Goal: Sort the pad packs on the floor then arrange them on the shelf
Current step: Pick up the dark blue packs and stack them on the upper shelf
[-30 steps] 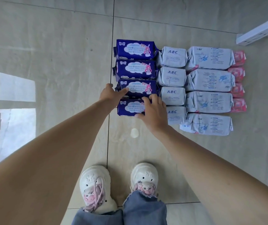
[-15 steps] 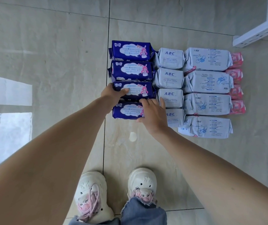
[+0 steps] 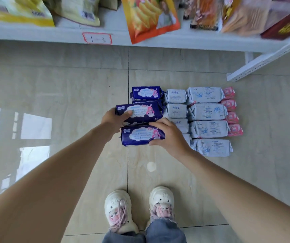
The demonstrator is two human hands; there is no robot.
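Note:
Pad packs lie in sorted columns on the tiled floor: dark blue packs on the left, small grey ABC packs (image 3: 175, 96), long grey-blue packs (image 3: 206, 112) and pink packs (image 3: 231, 118) on the right. My left hand (image 3: 113, 118) grips a dark blue pack (image 3: 140, 111) by its left end, lifted off the floor. My right hand (image 3: 168, 135) holds a second dark blue pack (image 3: 140, 135) by its right end, just nearer to me. One more dark blue pack (image 3: 146, 92) stays on the floor at the far end of the column, with another mostly hidden behind the lifted one.
A white shelf board (image 3: 44, 35) with a label reading 1-3 (image 3: 97, 38) spans the top, carrying snack bags (image 3: 149, 16). A white shelf foot (image 3: 256, 67) juts out at the upper right. My two white shoes (image 3: 137, 209) stand on the floor below the packs.
Both hands have closed on a dark blue pack each and raised them off the floor. The view has tilted up, bringing the shelf with snack bags into sight.

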